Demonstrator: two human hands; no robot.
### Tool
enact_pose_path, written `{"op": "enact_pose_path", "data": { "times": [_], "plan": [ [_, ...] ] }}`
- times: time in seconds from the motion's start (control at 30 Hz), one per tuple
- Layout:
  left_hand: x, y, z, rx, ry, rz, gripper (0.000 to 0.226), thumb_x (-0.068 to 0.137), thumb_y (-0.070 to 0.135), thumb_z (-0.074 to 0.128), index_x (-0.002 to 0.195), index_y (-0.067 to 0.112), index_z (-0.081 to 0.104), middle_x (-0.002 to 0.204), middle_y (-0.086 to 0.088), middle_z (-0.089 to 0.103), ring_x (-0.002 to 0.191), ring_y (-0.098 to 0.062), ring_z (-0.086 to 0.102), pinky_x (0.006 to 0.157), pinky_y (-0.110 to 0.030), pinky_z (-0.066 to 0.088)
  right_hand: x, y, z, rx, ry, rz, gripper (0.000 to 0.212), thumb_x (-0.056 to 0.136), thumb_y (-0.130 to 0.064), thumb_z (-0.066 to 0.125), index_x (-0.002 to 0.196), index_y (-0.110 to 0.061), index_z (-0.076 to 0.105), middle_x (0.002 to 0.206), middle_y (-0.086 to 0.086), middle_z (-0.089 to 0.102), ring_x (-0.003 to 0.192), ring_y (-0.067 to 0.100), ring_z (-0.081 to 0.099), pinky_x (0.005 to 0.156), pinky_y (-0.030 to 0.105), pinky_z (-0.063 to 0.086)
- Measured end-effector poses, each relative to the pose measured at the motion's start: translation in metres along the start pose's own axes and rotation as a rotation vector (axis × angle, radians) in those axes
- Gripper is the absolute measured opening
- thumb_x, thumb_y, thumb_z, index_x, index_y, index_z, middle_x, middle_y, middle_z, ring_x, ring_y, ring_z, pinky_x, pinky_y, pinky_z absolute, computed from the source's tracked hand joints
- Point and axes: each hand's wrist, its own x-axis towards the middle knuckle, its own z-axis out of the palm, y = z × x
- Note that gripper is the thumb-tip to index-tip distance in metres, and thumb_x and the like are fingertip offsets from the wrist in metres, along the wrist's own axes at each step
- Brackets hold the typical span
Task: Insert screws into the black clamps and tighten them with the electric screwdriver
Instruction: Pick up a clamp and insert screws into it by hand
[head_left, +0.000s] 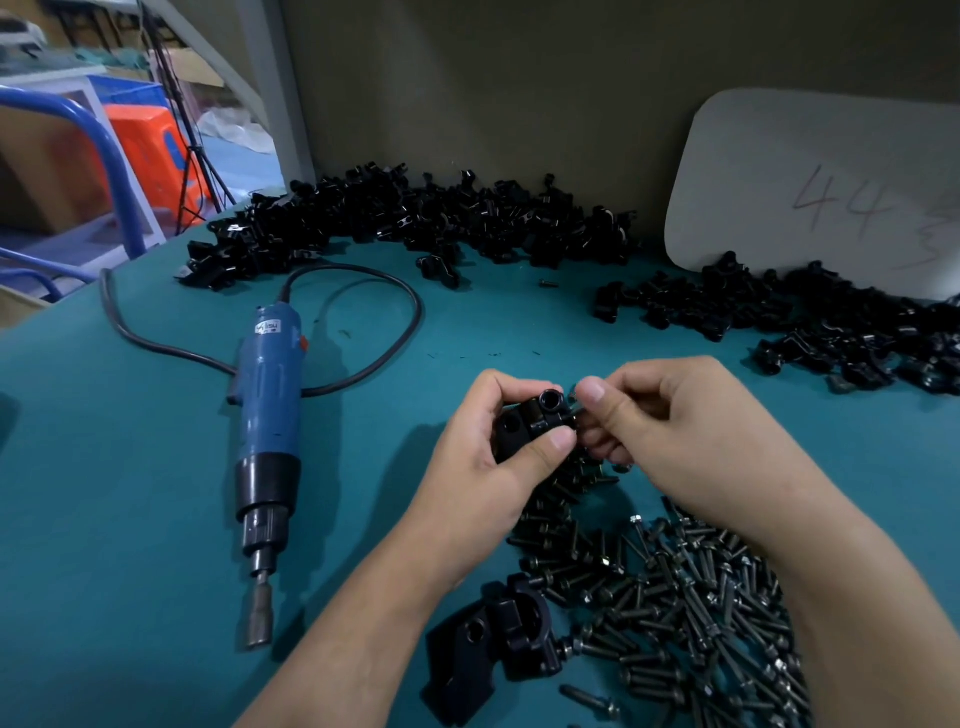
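Note:
My left hand (483, 467) grips a black clamp (530, 421) above the teal table, its round hole facing up. My right hand (675, 441) pinches a small screw against the clamp's right side; the screw itself is almost wholly hidden by my fingers. A heap of black screws (675, 597) lies under and in front of my hands. Another black clamp (498, 644) with a screw in its side rests on the table near my left forearm. The blue electric screwdriver (267, 415) lies untouched to the left, bit pointing toward me.
Piles of black clamps stretch along the back (415, 223) and at the right (810, 322). The screwdriver's black cord (363, 280) loops across the table. A white board (810, 182) marked "44" leans on the wall. Blue rails and an orange stool stand beyond the left edge.

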Motion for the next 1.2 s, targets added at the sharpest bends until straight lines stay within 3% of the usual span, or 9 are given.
{"op": "enact_pose_path", "data": {
  "times": [0.17, 0.3, 0.43, 0.6, 0.7, 0.77, 0.87, 1.07, 1.2],
  "plan": [
    [0.0, 0.002, 0.0, -0.003, -0.001, 0.005, 0.032, 0.084, 0.02, 0.071, 0.113, 0.014, 0.063, 0.114, -0.009, 0.072, 0.11, -0.022, 0.068, 0.097, -0.031, 0.055, 0.001, -0.003, 0.006, -0.205, 0.042, -0.038, 0.036, 0.095, -0.055, 0.05, 0.077, -0.028, 0.063, 0.071, -0.003, 0.07, 0.062, 0.011, 0.062, 0.063, 0.031, 0.053],
    [0.0, 0.002, 0.0, 0.007, 0.009, 0.007, 0.031, 0.083, 0.021, 0.072, 0.113, 0.015, 0.064, 0.115, -0.01, 0.072, 0.113, -0.025, 0.066, 0.099, -0.032, 0.055, -0.001, -0.004, 0.003, -0.117, -0.035, 0.004, 0.046, 0.095, -0.063, 0.042, 0.078, -0.026, 0.062, 0.078, -0.004, 0.071, 0.07, 0.015, 0.067, 0.075, 0.046, 0.059],
    [0.001, 0.001, 0.0, 0.002, 0.019, 0.007, 0.033, 0.082, 0.02, 0.072, 0.113, 0.015, 0.064, 0.116, -0.01, 0.072, 0.114, -0.028, 0.066, 0.102, -0.037, 0.053, -0.002, -0.004, 0.001, -0.035, -0.097, -0.02, 0.016, 0.101, -0.036, 0.057, 0.087, -0.032, 0.062, 0.081, -0.011, 0.072, 0.07, 0.007, 0.072, 0.077, 0.043, 0.061],
    [0.001, 0.001, 0.0, 0.031, 0.014, 0.016, 0.029, 0.082, 0.019, 0.072, 0.11, 0.016, 0.063, 0.107, -0.004, 0.073, 0.103, -0.017, 0.067, 0.1, -0.039, 0.053, 0.0, -0.005, 0.012, -0.229, -0.012, 0.003, 0.059, 0.096, -0.064, 0.037, 0.075, -0.013, 0.058, 0.058, 0.003, 0.058, 0.048, 0.014, 0.049, 0.053, 0.034, 0.045],
    [0.002, 0.0, 0.001, 0.038, 0.024, 0.014, 0.032, 0.083, 0.019, 0.071, 0.112, 0.013, 0.063, 0.112, -0.014, 0.072, 0.108, -0.027, 0.067, 0.103, -0.047, 0.053, 0.002, -0.003, 0.012, -0.16, -0.035, 0.072, 0.075, 0.085, -0.08, 0.022, 0.074, -0.016, 0.061, 0.052, -0.007, 0.059, 0.044, 0.004, 0.05, 0.051, 0.027, 0.041],
    [0.002, 0.0, 0.001, 0.023, 0.045, 0.012, 0.032, 0.082, 0.02, 0.072, 0.112, 0.014, 0.064, 0.113, -0.015, 0.071, 0.109, -0.027, 0.067, 0.103, -0.045, 0.053, 0.001, 0.0, 0.01, -0.086, -0.101, 0.079, 0.061, 0.088, -0.078, 0.026, 0.078, -0.028, 0.06, 0.065, -0.012, 0.069, 0.054, 0.002, 0.064, 0.058, 0.028, 0.049],
    [0.003, 0.0, 0.0, 0.028, 0.056, 0.017, 0.034, 0.08, 0.02, 0.073, 0.113, 0.014, 0.064, 0.114, -0.014, 0.071, 0.108, -0.025, 0.067, 0.104, -0.044, 0.052, 0.001, 0.002, 0.008, -0.029, -0.143, 0.031, 0.031, 0.103, -0.048, 0.042, 0.084, -0.029, 0.058, 0.075, -0.01, 0.071, 0.063, 0.008, 0.07, 0.064, 0.034, 0.054],
    [0.002, 0.0, 0.0, 0.063, 0.037, 0.016, 0.033, 0.083, 0.019, 0.072, 0.113, 0.012, 0.063, 0.112, -0.012, 0.072, 0.108, -0.029, 0.067, 0.104, -0.051, 0.052, 0.002, 0.0, 0.012, -0.135, -0.066, 0.024, 0.06, 0.101, -0.058, 0.037, 0.074, -0.006, 0.047, 0.054, -0.005, 0.042, 0.044, 0.009, 0.035, 0.05, 0.03, 0.034],
    [0.003, -0.001, -0.001, 0.069, 0.045, 0.009, 0.033, 0.082, 0.022, 0.073, 0.113, 0.017, 0.064, 0.112, -0.009, 0.072, 0.108, -0.025, 0.067, 0.103, -0.046, 0.053, 0.001, 0.002, 0.009, -0.082, -0.109, 0.092, 0.063, 0.094, -0.072, 0.029, 0.075, -0.02, 0.059, 0.055, -0.007, 0.062, 0.045, 0.004, 0.055, 0.051, 0.02, 0.046]
  ]
}}
